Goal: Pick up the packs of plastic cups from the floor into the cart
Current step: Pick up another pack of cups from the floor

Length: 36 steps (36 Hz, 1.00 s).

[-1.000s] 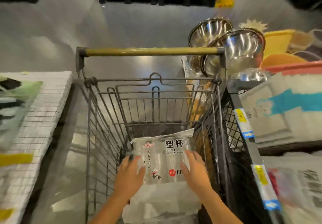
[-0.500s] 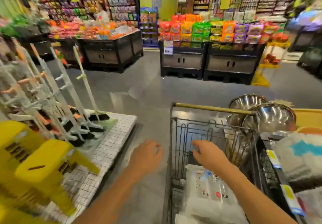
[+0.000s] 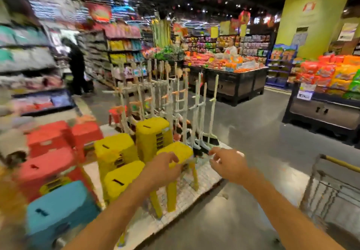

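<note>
Both hands hang in mid-air near 6 o'clock, left hand (image 3: 165, 165) and right hand (image 3: 228, 164). Each grip is slack, fingers loosely curled on nothing that the blur lets me see. No packs of plastic cups show on the floor (image 3: 243, 220) in view, and the cart (image 3: 321, 195), cut off at 4 o'clock, hides its basket. Such packs should be light, crushable and slick in their film, best taken by both long sides. Beyond, yellow stools (image 3: 115, 150) at 9 o'clock and brooms (image 3: 204, 113) at 12 are smeared.

Yellow stools (image 3: 152, 133), red stools (image 3: 46, 138), brooms (image 3: 212, 140)
</note>
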{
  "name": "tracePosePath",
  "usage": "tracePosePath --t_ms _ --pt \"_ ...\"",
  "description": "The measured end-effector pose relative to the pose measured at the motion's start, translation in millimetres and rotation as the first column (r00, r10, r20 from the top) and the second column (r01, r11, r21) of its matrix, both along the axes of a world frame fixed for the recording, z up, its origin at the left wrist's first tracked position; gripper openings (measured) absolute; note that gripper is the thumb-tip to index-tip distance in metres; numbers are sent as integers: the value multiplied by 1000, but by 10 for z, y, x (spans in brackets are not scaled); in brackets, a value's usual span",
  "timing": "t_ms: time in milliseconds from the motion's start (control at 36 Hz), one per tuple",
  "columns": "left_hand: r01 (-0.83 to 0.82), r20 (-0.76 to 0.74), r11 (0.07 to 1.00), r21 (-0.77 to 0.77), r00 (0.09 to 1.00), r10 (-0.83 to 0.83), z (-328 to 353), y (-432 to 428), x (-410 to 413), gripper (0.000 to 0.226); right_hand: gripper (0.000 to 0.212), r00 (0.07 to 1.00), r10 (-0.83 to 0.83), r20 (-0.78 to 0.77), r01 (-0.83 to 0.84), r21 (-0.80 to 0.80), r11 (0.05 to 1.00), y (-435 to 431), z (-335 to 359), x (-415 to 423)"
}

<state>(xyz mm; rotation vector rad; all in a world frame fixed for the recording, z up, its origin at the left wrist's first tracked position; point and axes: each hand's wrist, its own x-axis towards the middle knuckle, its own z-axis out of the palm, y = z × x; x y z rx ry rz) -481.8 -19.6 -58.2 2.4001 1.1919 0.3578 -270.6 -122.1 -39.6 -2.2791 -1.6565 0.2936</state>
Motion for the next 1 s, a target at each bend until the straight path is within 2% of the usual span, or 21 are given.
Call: tracePosePath --t_ms 194,306,389,500,583,694,889,1000 --pt "-345 26 938 26 939 344 48 71 -1505 33 37 930 367 -19 -368 -19 930 825 50 -1257" --pt "-500 38 866 -14 865 501 37 -51 -2223 42 38 826 562 -44 -562 5 827 1221 24 -1933" --pt "-630 -2 777 9 777 630 -5 -175 -2682 33 34 737 673 -55 -673 31 739 1454 15 -2455" --pt "-778 62 628 5 628 776 12 -459 -3124 31 30 598 800 -45 -799 32 600 1689 -77 -3094" --pt "-885 78 464 -25 461 884 20 -803 -3382 33 33 443 896 -32 -896 5 444 1771 -171 -3635" --pt "-969 26 246 -36 246 969 -91 -1422 -3699 30 30 202 979 -32 -979 10 203 1590 -263 -4373" --pt "-986 29 -131 -103 -134 991 -308 -2649 -4026 33 31 -123 989 -85 -992 -25 -125 816 -409 -5367" --pt "-944 27 -307 -119 -312 950 -413 -3274 -4165 42 31 -256 962 -96 -964 -45 -261 312 -454 -5796"
